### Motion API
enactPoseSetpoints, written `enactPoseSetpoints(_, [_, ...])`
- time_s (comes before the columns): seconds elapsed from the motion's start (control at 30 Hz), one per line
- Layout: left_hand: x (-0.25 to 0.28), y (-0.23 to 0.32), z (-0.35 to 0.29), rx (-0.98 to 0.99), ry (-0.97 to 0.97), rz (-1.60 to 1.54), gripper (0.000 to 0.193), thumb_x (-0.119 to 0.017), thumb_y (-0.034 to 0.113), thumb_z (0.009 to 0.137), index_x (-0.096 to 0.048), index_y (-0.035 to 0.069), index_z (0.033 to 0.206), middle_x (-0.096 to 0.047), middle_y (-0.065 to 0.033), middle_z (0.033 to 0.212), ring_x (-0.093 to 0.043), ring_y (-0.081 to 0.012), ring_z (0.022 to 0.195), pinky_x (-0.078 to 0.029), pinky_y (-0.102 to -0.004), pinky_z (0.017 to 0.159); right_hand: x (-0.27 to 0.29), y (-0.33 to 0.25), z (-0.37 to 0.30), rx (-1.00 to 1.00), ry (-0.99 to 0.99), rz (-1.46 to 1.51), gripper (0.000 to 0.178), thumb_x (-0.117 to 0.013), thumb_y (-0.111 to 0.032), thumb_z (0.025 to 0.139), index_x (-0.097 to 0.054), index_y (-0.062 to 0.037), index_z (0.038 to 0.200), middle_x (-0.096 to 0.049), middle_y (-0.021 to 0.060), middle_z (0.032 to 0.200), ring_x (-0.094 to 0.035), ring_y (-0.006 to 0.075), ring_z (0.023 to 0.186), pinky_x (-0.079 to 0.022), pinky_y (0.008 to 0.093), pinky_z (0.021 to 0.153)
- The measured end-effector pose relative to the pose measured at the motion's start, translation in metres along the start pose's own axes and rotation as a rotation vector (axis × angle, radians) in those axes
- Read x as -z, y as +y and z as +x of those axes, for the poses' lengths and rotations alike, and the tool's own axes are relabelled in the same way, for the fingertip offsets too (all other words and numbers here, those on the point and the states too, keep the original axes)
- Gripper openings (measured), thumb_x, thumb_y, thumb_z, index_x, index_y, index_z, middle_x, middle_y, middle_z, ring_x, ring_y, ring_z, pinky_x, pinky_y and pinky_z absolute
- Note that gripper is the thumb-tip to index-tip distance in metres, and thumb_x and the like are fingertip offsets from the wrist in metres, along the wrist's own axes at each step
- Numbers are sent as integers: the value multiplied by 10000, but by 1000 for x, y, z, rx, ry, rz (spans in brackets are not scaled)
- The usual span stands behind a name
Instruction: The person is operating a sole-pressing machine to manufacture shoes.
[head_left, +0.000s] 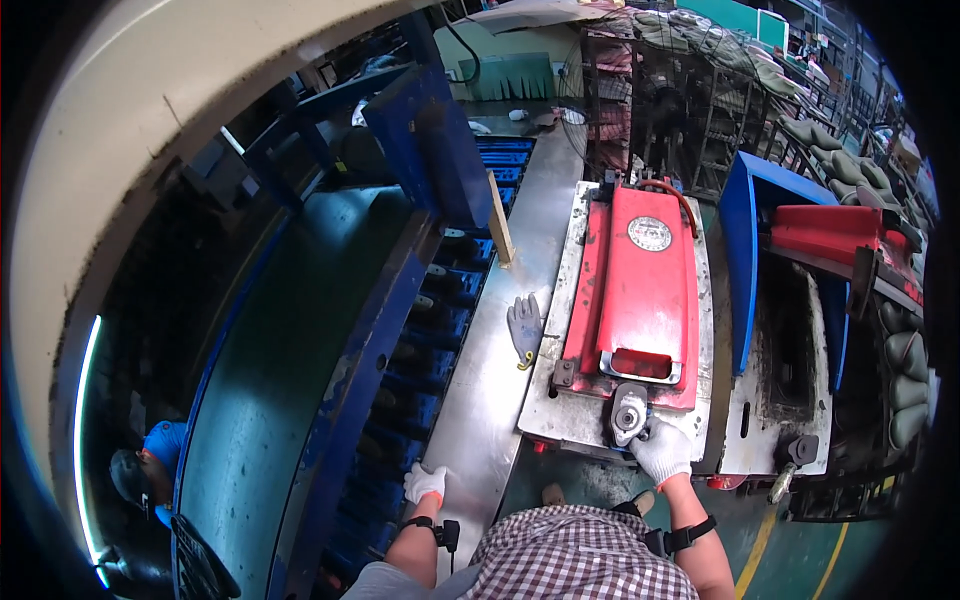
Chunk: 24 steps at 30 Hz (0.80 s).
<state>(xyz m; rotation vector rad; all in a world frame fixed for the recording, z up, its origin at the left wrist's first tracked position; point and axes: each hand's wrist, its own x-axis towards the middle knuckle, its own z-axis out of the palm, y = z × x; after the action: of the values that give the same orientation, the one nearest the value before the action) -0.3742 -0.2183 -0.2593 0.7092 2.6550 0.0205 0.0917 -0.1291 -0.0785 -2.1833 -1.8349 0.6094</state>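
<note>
A round gray latch [628, 412] sits at the near end of a red box [650, 290], above a dirty metal plate [556, 412]. The right hand [663, 452], in a white glove, touches the latch, but I can't tell if it grips it. The left hand [425, 484], gloved too, is on the long shiny shelf [478, 395]; I can't tell if it's open or closed. A gray glove [523, 325] lies farther up.

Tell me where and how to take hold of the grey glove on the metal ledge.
Probably best to pinch the grey glove by its yellow-edged cuff, coming from the near left with the left hand: it lies on the metal ledge, cuff toward the wearer, fingers pointing away, and the red machine sits close on its right.
</note>
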Motion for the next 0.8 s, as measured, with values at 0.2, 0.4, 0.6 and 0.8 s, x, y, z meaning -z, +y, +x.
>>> enactPoseSetpoints(0.2, [-6, -25, -4, -139, 27, -58, 766, -801, 495, 791, -588, 139, 1436, -631, -202, 1398, -601, -407, 1292, -489, -527, 1087, -18, 22, 6, 55, 3, -11, 338, -761, -303, 786, -785, -102, 1057, -753, 198, 928, -732, 388, 907, -574, 466, 825])
enactPoseSetpoints(0.4, [-21, -92, 9, -51, 427, -470, 548, -696, 411, 940, -673, -10, 1291, -657, -280, 1306, -612, -436, 1222, -473, -498, 1071, -2, 14, 12, -30, -36, 80, 389, -781, -243, 849, -727, -34, 1173, -761, 200, 986, -735, 360, 914, -560, 419, 857])
enactPoseSetpoints(0.6, [26, -99, 9, 689, 549, -913, 801, -709, 496, 950, -467, -29, 1504, -589, -296, 1435, -599, -432, 1299, -483, -477, 1132, -12, 28, 18, -72, -91, 54, 378, -746, -275, 878, -727, -85, 1204, -763, 182, 1039, -745, 343, 966, -562, 408, 861])
enactPoseSetpoints(0.8, [31, -224, 99, 648, 186, -1592, 903, -660, 587, 947, -331, 87, 1624, -273, -161, 1690, -379, -273, 1501, -357, -457, 1209, -12, 39, 14, -64, -77, 21, 403, -748, -248, 886, -716, -66, 1245, -767, 173, 1022, -752, 305, 960, -556, 383, 877])
